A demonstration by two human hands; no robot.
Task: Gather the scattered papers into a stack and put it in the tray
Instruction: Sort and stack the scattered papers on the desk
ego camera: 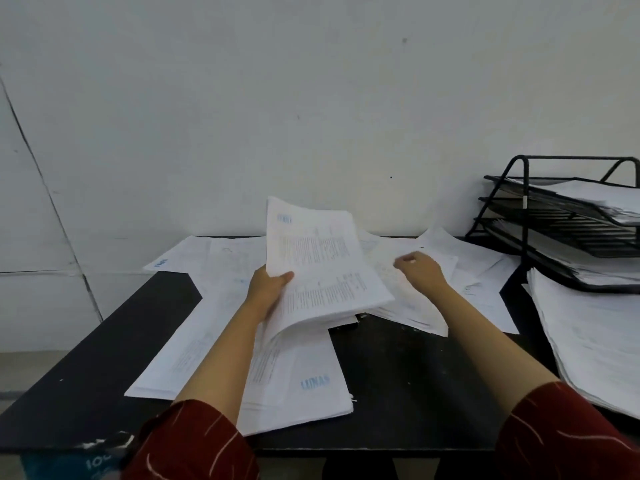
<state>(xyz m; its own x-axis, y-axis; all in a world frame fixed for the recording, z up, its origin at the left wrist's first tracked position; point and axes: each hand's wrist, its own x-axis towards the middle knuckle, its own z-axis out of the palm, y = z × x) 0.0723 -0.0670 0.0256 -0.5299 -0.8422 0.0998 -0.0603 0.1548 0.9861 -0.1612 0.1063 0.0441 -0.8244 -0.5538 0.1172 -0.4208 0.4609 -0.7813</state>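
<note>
White printed papers lie scattered over a black table (398,375). My left hand (268,289) grips a thick stack of papers (322,265) by its left edge and holds it tilted up above the table. My right hand (417,268) hovers over loose sheets (408,306) to the right of the stack, fingers curled, holding nothing that I can see. More sheets (294,386) lie near the front edge, one stamped with blue letters. The black wire tray rack (526,216) stands at the back right, with papers on its tiers.
A thick pile of papers (588,341) rests at the table's right edge, below the rack. A white wall rises right behind the table. Bare black tabletop shows at the left (104,358) and front middle. A blue object (69,462) sits below the table's front left corner.
</note>
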